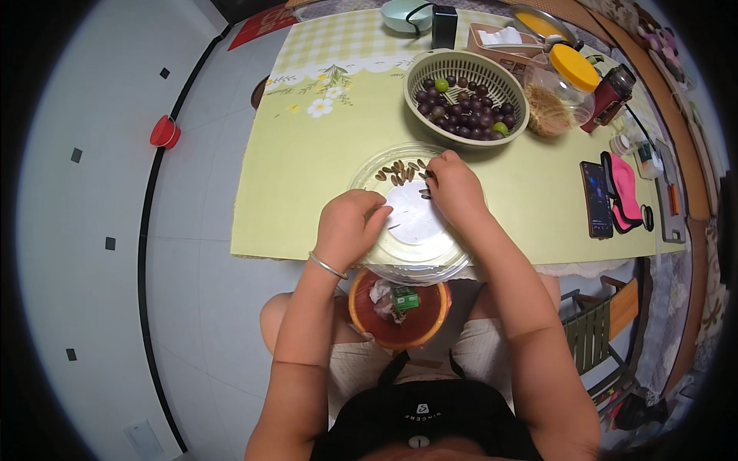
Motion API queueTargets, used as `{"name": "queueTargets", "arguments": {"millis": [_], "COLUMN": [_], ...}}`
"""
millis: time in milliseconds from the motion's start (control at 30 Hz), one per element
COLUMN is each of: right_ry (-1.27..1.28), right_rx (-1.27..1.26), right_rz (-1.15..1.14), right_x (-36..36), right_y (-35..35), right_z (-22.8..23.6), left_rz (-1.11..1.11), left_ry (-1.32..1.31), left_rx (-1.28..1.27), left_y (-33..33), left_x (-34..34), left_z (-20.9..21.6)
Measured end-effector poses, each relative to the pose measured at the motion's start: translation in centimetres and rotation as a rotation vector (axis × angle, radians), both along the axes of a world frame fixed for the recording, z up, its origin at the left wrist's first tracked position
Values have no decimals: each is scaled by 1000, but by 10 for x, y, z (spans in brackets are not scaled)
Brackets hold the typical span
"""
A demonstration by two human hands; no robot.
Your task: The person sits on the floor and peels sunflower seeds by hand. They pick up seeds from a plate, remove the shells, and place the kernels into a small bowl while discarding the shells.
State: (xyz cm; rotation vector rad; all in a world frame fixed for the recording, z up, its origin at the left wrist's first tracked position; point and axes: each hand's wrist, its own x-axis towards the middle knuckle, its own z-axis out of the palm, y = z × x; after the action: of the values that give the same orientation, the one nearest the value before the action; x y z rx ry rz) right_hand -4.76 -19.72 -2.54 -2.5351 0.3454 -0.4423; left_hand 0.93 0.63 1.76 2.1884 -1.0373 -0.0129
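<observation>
A round clear plastic tray lies at the table's near edge, its rim reaching past the edge. Brown striped seeds, which look like sunflower seeds, are gathered in its far part, with a few dark ones by my right fingers. My left hand, a bangle on its wrist, rests over the tray's left rim with fingers curled in and the thumb close to them. My right hand is over the right side, fingertips bent together at the seeds. What either hand pinches is hidden. Small dark bits lie between them.
Beyond the tray stands a colander of dark grapes. To its right are a yellow-lidded jar, a dark red bottle, a phone and a pink-and-black item. An orange-rimmed bin with litter stands below the table edge.
</observation>
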Motion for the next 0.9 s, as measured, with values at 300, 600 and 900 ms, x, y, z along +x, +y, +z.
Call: {"name": "queueTargets", "arguments": {"millis": [300, 600, 900], "right_ry": [-91, 19, 37], "right_rx": [-47, 840, 1205], "right_rz": [-26, 141, 179], "right_x": [1, -23, -38], "right_y": [1, 13, 30], "right_z": [-4, 19, 21], "left_rz": [-280, 66, -67], "left_ry": [-140, -324, -236], "left_rx": [31, -85, -230], "left_y": [-11, -10, -18], "left_x": [-3, -6, -27], "left_z": [-26, -2, -15]}}
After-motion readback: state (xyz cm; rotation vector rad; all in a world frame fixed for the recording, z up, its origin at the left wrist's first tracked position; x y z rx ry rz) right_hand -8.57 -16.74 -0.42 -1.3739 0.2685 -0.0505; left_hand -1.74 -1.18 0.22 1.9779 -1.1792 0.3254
